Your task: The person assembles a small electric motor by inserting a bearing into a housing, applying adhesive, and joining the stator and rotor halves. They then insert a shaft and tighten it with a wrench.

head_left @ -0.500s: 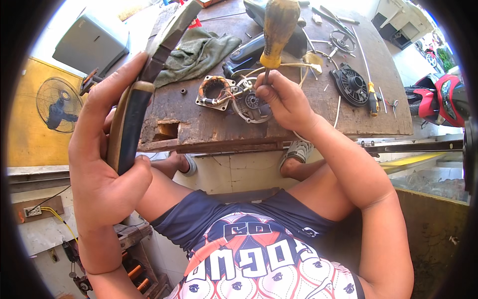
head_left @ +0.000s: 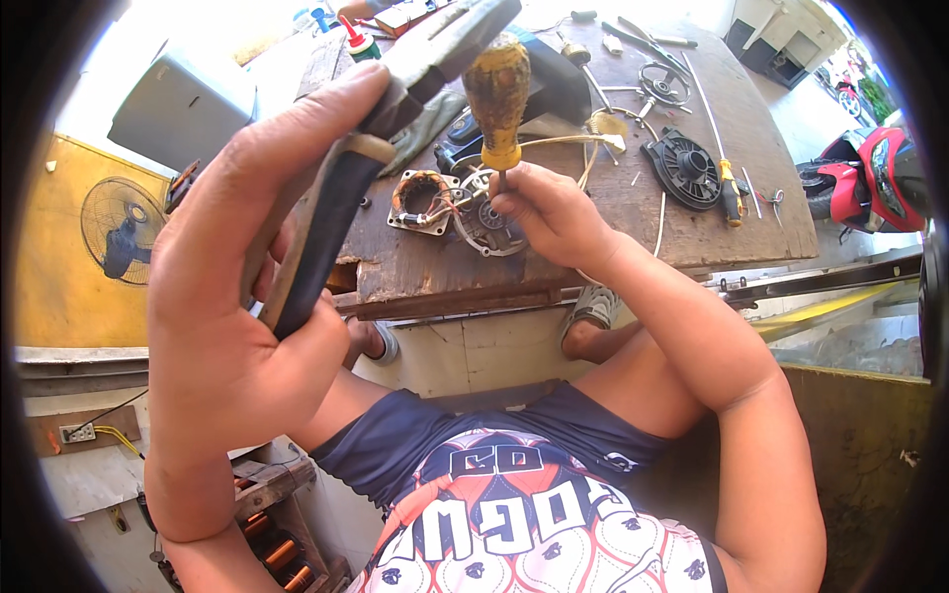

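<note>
A pair of pliers [head_left: 329, 232] with dark grips is wrapped in my left hand [head_left: 227, 306]. Its metal head reaches up to the top of a screwdriver [head_left: 497, 99]; whether the two touch I cannot tell. My right hand [head_left: 563, 219] pinches the screwdriver's shaft just below its worn yellow handle and holds it upright. Beneath that hand lies a round metal motor housing [head_left: 491, 235], partly covered by the fingers; the screwdriver's tip is hidden there. Beside it to the left sits a square stator with copper windings [head_left: 397, 203], with wires running across to the housing.
The wooden workbench [head_left: 415, 277] also bears a black finned motor cover [head_left: 684, 170], a yellow-handled screwdriver [head_left: 732, 198], a metal ring-shaped part [head_left: 664, 84] and a red-capped bottle [head_left: 360, 42]. A grey cloth [head_left: 420, 133] lies behind the pliers. A fan [head_left: 122, 232] stands left.
My left hand has swung the pliers right, bringing their head to the top of the screwdriver handle. My right hand keeps its pinch on the shaft. The view has shifted slightly.
</note>
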Motion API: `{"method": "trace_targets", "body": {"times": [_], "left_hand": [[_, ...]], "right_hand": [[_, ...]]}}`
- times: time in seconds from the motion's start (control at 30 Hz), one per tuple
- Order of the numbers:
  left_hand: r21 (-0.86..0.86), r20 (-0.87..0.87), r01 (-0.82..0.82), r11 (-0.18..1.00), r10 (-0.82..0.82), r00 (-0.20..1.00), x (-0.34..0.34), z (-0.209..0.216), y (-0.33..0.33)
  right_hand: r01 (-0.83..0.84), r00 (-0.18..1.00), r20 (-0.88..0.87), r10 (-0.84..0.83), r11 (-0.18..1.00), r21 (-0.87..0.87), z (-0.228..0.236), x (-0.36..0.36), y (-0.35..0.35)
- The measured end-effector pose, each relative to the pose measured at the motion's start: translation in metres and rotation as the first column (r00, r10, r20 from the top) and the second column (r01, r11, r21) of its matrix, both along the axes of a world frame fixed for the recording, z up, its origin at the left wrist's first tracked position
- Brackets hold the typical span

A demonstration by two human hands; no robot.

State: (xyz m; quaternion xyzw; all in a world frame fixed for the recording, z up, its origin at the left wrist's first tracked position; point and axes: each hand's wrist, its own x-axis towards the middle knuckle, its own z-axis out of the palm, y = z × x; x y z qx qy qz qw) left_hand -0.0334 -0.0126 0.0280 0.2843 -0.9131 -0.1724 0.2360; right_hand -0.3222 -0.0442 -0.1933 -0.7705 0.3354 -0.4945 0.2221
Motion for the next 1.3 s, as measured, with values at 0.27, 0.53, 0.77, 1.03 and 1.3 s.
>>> {"method": "trace_targets", "body": {"times": [0.27,0.53,0.77,1.03,1.3], "left_hand": [[-0.009,0.109,-0.100,0.995,0.101,0.989,-0.007,0.003,0.001],[-0.116,-0.199,-0.317,0.941,0.291,0.936,0.001,0.030,0.023],[-0.071,0.065,-0.178,0.981,0.182,0.981,0.012,-0.006,0.017],[0.095,-0.067,-0.202,0.975,0.209,0.976,0.029,-0.004,0.014],[0.089,-0.063,-0.129,0.988,0.135,0.989,0.022,-0.006,0.014]], "right_hand": [[-0.027,0.998,-0.059,0.024,0.999,-0.047,0.000,-0.002,-0.001],[-0.036,0.997,-0.067,0.032,0.998,-0.058,-0.003,-0.003,-0.004],[-0.047,0.996,-0.084,0.042,0.997,-0.054,0.004,-0.007,-0.002],[0.024,1.000,-0.017,-0.023,0.996,0.090,0.011,-0.005,-0.001],[0.003,1.000,-0.009,-0.001,0.988,0.152,0.015,-0.011,0.001]]}}
